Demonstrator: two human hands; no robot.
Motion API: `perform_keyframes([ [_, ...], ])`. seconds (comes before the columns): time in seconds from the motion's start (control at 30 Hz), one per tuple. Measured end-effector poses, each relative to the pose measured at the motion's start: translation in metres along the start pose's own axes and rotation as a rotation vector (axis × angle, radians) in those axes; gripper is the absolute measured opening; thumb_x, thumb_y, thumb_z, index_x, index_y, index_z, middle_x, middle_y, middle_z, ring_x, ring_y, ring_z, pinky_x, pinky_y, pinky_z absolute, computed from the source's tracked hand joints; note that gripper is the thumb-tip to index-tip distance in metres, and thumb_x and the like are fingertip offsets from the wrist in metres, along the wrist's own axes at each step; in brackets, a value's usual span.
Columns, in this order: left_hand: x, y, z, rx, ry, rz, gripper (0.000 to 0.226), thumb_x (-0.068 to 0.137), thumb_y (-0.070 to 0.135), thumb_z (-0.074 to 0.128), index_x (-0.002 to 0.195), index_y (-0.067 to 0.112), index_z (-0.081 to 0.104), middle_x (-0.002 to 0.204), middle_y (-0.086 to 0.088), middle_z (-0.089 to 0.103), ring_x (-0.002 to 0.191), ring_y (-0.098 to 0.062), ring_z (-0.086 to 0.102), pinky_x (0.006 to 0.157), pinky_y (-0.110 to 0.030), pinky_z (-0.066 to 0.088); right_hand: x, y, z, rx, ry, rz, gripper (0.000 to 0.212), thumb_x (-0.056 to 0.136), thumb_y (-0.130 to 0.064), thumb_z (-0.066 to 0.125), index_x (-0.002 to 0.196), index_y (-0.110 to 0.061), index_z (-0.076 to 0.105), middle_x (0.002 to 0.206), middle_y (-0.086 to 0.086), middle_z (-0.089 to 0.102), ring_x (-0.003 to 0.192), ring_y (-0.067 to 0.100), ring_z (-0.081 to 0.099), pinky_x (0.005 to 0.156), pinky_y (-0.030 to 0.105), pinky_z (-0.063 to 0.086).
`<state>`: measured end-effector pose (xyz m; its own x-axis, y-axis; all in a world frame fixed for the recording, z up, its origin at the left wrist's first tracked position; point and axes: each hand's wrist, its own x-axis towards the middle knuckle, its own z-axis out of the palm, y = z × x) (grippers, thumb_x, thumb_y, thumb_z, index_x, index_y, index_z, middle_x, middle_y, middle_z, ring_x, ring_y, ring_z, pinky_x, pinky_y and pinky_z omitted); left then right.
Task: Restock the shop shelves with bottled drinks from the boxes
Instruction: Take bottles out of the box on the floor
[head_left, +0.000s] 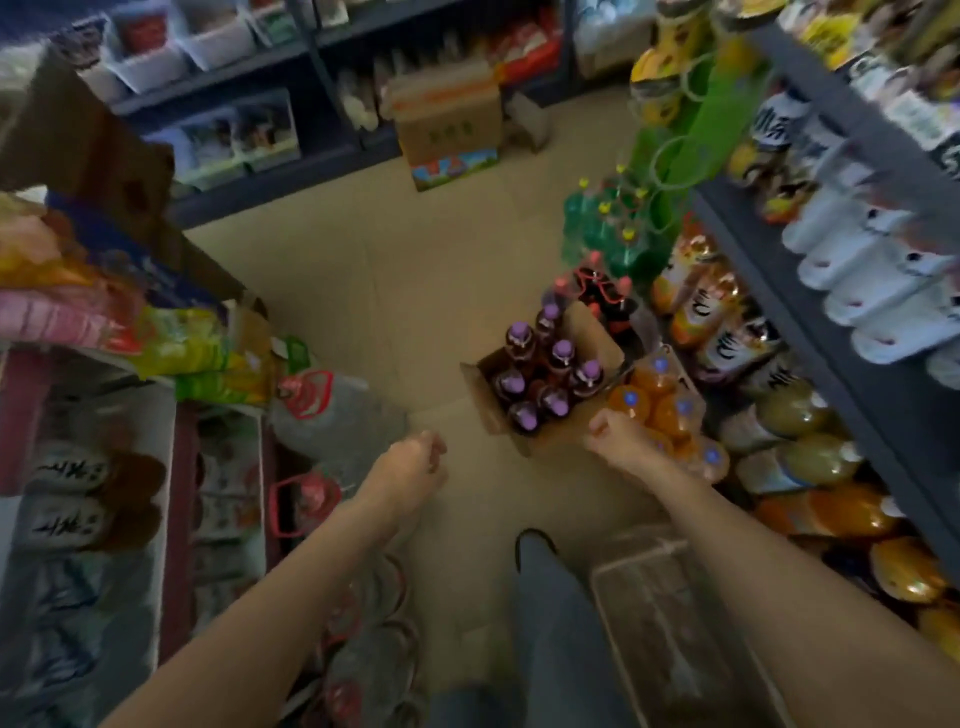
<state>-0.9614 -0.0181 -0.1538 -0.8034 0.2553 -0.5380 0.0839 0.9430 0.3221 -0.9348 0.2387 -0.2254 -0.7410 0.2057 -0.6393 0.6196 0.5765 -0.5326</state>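
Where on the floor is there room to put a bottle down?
The bare tan floor between the open cardboard box of purple-capped bottles and the left shelves is free. It is crowded on the right, where orange drink bottles and green bottles stand against the shelf.

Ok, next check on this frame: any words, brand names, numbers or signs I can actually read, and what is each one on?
None can be read as text.
Cardboard box at the far shelf: dark printed characters on its side, too blurred to read.
Bottles on the right shelf: large black brush-style characters on the labels, illegible.
Packs on the lower left shelf: similar black characters, illegible.
Purple-capped bottles in the open box: no label text visible.
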Motion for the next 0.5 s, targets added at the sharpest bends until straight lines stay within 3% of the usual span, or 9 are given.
perform_keyframes([
  [0.13, 0.061, -0.008, 0.0, 0.006, -0.044, 0.007, 0.026, 0.09, 0.016, 0.052, 0.115, 0.009, 0.052, 0.109, -0.004, 0.059, 0.103, -0.022, 0.056, 0.076, -0.021, 0.036, 0.078, -0.015, 0.035, -0.042, -0.055, -0.045, 0.015, 0.083, -0.015, 0.065, 0.089, -0.013, 0.052, 0.092, 0.01, 0.053, 0.097, 0.029, 0.056, 0.077, 0.03, 0.037],
  [0.23, 0.108, -0.025, 0.016, -0.021, -0.071, 0.004, 0.026, 0.09, 0.015, 0.052, 0.115, 0.009, 0.052, 0.109, -0.006, 0.059, 0.102, -0.023, 0.056, 0.082, -0.029, 0.042, 0.13, -0.013, 0.075, -0.145, -0.097, -0.079, 0.024, 0.087, -0.019, 0.059, 0.107, -0.006, 0.056, 0.104, 0.012, 0.057, 0.106, 0.031, 0.055, 0.082, 0.031, 0.039],
  [0.33, 0.151, -0.044, 0.033, -0.026, -0.079, -0.011, 0.027, 0.09, 0.013, 0.052, 0.117, 0.009, 0.051, 0.111, -0.006, 0.059, 0.102, -0.023, 0.056, 0.085, -0.031, 0.044, 0.174, -0.001, 0.114, -0.244, -0.13, -0.053, 0.039, 0.093, -0.018, 0.05, 0.131, -0.009, 0.044, 0.122, 0.018, 0.053, 0.111, 0.034, 0.053, 0.087, 0.033, 0.042],
  [0.5, 0.19, -0.075, 0.065, -0.079, -0.074, -0.045, 0.029, 0.088, 0.012, 0.052, 0.117, 0.011, 0.051, 0.108, -0.003, 0.058, 0.101, -0.021, 0.055, 0.088, -0.034, 0.045, 0.215, 0.023, 0.16, -0.344, -0.193, 0.002, 0.045, 0.09, -0.016, 0.054, 0.133, -0.017, 0.039, 0.129, 0.021, 0.036, 0.108, 0.041, 0.051, 0.088, 0.036, 0.042],
])
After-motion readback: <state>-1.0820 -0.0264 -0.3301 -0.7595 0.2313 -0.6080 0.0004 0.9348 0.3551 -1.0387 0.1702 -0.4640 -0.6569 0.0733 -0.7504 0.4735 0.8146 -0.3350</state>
